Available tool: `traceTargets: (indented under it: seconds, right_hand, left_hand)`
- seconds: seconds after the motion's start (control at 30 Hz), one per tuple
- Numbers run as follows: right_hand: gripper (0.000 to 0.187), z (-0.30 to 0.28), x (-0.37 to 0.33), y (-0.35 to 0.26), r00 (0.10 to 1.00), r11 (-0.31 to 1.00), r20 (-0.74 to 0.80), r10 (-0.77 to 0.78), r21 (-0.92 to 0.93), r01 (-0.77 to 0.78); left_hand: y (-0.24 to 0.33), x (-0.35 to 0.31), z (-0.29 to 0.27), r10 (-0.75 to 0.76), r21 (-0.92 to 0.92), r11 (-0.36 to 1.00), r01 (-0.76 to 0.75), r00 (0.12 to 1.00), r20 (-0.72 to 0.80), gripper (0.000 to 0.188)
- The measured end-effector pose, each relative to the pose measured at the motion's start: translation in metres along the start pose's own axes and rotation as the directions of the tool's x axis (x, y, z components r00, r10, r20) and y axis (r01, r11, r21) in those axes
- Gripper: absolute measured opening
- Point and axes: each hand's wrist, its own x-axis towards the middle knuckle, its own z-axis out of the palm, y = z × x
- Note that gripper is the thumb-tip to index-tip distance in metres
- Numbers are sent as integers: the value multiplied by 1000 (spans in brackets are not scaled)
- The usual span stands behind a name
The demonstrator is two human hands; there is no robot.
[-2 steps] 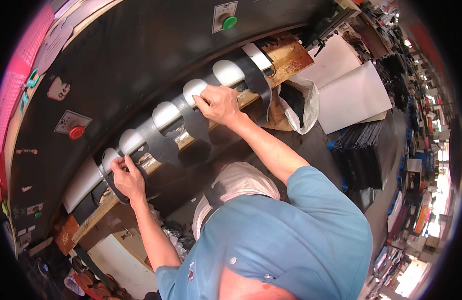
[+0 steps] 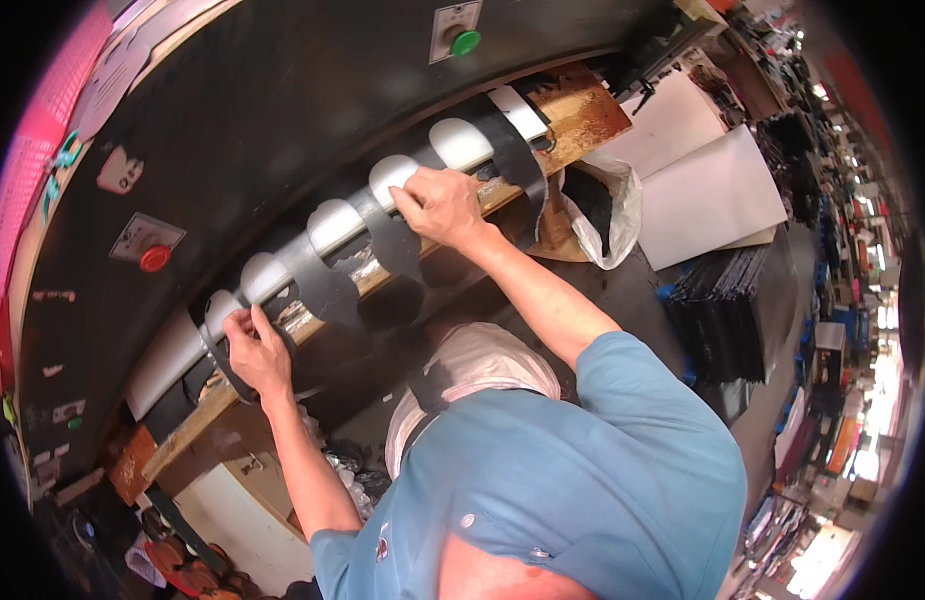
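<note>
A black flexible sheet point(image 2: 327, 290) with a row of rounded cut-outs lies across a long, narrow work ledge, its near edge hanging over the front. Pale, silvery surface shows through the holes, as at the rounded opening point(image 2: 335, 226). My left hand point(image 2: 259, 352) is closed in a pinch on the sheet beside the leftmost opening. Farther right, my right hand point(image 2: 442, 207) has its fingers curled together at the sheet, next to another opening. The fingertips partly hide the material they grip.
A black machine panel point(image 2: 282, 110) rises behind the ledge, carrying a red button point(image 2: 155, 258) and a green button point(image 2: 465, 42). The wooden board point(image 2: 192, 432) runs under the sheet. To the right are a white sack point(image 2: 622, 215), large white sheets point(image 2: 717, 200) and a black stack point(image 2: 717, 315).
Very little differs. My left hand's fingers shift slightly at the leftmost opening, where more of the pale surface shows; my right hand stays at the sheet.
</note>
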Motion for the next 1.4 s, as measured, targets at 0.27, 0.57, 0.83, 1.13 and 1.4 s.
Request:
traceTargets:
  seconds: [0.27, 0.57, 0.83, 1.13, 1.4]
  right_hand:
    - [30, 3, -10, 15, 983, 989, 122, 134, 52, -141]
    - [29, 6, 20, -28, 858, 780, 258, 444, 360, -512]
    - [55, 135, 95, -113, 906, 856, 424, -23, 477, -201]
    - [99, 233, 121, -174, 822, 991, 567, 52, 72, -113]
    - [91, 217, 135, -147, 779, 913, 621, 88, 263, -313]
  left_hand:
    - [12, -12, -6, -9, -74, 997, 8, 1000, -9, 21]
    - [25, -11, -8, 109, -49, 993, -111, 993, -39, 15]
    - [46, 35, -65, -24, -85, 993, 79, 858, 513, 17]
    - [-3, 142, -14, 112, -9, 994, -112, 985, 134, 50]
    - [-15, 138, -4, 170, 121, 973, -199, 962, 215, 50]
